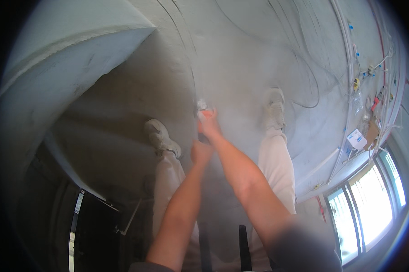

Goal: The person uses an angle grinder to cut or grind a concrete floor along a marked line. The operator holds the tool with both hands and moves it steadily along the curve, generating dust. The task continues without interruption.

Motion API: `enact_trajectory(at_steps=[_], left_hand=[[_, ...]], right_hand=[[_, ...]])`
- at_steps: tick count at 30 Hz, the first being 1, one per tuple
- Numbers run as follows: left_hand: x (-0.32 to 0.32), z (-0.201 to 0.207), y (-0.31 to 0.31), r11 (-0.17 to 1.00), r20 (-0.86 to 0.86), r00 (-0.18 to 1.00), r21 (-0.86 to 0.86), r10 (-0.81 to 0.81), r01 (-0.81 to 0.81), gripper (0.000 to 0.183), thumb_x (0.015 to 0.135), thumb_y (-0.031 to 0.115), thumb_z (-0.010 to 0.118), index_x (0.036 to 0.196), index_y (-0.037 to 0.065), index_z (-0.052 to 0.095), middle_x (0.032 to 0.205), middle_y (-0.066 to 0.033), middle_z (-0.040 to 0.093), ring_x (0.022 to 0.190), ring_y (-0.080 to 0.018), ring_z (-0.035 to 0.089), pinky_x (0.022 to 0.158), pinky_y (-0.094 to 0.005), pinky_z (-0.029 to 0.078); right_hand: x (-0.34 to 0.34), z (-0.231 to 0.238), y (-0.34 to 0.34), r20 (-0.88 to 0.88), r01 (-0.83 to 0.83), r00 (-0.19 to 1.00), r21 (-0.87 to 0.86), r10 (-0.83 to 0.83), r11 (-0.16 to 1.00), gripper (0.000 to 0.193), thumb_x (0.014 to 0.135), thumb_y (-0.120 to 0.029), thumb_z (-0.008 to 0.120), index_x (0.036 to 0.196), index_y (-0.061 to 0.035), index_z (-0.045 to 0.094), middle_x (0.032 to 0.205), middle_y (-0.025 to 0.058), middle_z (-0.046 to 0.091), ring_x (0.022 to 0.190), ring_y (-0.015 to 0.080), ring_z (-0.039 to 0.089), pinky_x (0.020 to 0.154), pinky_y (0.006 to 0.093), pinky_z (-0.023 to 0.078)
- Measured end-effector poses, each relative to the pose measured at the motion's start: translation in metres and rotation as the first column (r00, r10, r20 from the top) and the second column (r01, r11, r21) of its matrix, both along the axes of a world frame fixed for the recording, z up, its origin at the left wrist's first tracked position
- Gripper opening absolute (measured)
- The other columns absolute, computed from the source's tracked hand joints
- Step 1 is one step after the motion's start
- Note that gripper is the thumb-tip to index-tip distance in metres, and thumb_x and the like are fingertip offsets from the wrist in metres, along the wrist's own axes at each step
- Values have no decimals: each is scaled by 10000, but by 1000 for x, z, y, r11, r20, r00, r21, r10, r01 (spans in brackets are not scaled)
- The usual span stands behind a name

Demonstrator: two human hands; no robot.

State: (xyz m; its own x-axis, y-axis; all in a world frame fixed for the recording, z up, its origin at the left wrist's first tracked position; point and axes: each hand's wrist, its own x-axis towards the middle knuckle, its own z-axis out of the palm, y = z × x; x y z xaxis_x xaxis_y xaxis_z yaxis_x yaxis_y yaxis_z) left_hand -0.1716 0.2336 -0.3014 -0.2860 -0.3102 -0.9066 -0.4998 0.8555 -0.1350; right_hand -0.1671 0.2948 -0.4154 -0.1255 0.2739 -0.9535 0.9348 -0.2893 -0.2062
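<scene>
Both my hands grip an angle grinder point(202, 106), orange and dark with a pale metal head, held low over the grey concrete floor point(240, 77). My right hand point(209, 123) closes round its front part, and my left hand point(201, 151) is wrapped round the rear end behind it. The head rests at the near end of a thin dark cut line point(191, 75) that runs away from me. Pale dust hazes the air around the tool, so its disc and exact outline cannot be made out.
My shoes, left point(163, 137) and right point(274, 109), stand either side of the tool. A dark cable point(314, 105) loops on the floor at right. Pipes, fittings and a white box point(356, 139) lie farther right, near a window point(365, 208). A pale wall ledge point(84, 56) juts in at left.
</scene>
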Motion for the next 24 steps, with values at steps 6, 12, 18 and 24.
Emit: enact_trajectory(at_steps=[6,12,18,24], left_hand=[[-25,-1,14,998,2,1000,60,12,-12,740,782,487,892,1149,-112,660,1159,-344,735,1162,-481,715,955,-517,567],[-65,-29,52,977,-182,968,159,171,-143,695,751,504,906,1093,-73,723,1112,-317,758,1101,-454,743,884,-504,576],[-85,-28,60,931,-178,946,299,271,-210,474,781,333,903,844,-51,632,713,-132,677,492,-202,610,432,-407,445],[-103,-36,69,935,-253,931,306,263,-181,460,775,304,909,728,-32,598,666,-123,658,506,-217,638,453,-420,469]], right_hand=[[-35,25,19,34,-146,989,135,143,980,981,990,-632,607,1707,-123,171,1486,263,621,1358,451,611,1136,527,453],[-118,32,82,78,-242,967,8,241,970,1002,986,-620,608,1717,-147,112,1491,254,619,1357,442,614,1135,536,454],[-145,32,90,-12,-160,987,-8,160,987,1053,965,-516,697,1683,-7,121,1555,316,522,1437,456,531,1172,515,431],[-157,18,92,-61,-141,988,28,142,990,1040,982,-539,670,1716,-82,93,1521,278,581,1371,415,610,1131,535,466]])
